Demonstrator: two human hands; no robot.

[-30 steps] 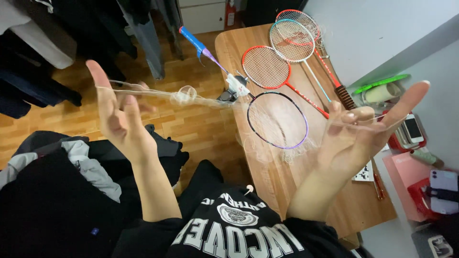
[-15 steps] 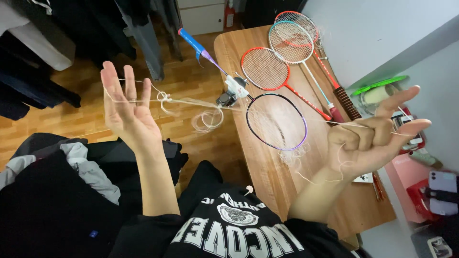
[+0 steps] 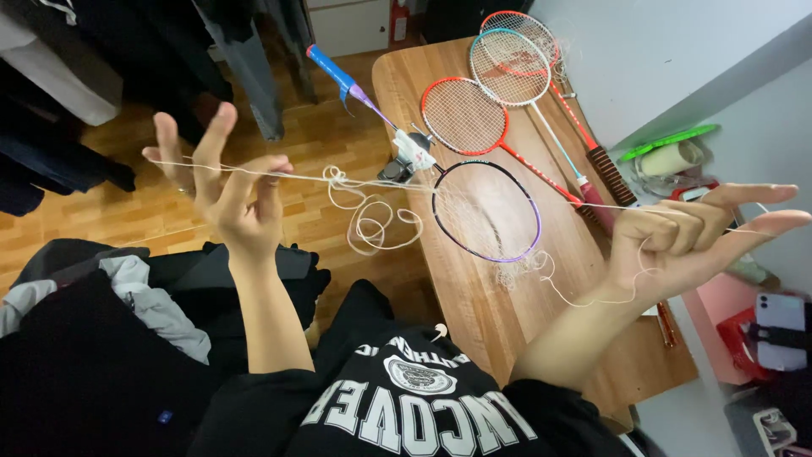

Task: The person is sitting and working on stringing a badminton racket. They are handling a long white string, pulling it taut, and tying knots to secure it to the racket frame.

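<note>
A thin white racket string (image 3: 372, 222) runs taut between my two raised hands, with loose coils hanging in the middle. My left hand (image 3: 227, 190) pinches one end between thumb and fingers, above the wooden floor. My right hand (image 3: 694, 241) has the other end hooked around its curled fingers, over the right side of the wooden table (image 3: 499, 313). Below the string lies a black racket with a purple rim (image 3: 486, 211), its blue handle (image 3: 331, 69) sticking off the table's left edge. A small white clamp (image 3: 412, 151) sits on its shaft.
A red racket (image 3: 463, 114), a teal one (image 3: 506, 68) and another red one (image 3: 524, 25) lie at the table's far end. Dark clothes (image 3: 85, 355) are heaped at the left. A green tube (image 3: 668, 140) and a phone (image 3: 778, 313) sit at the right by the wall.
My left hand went from open and spread to pinching the string. My right hand curled its fingers around the string. The hanging coils slid toward the middle and dropped lower.
</note>
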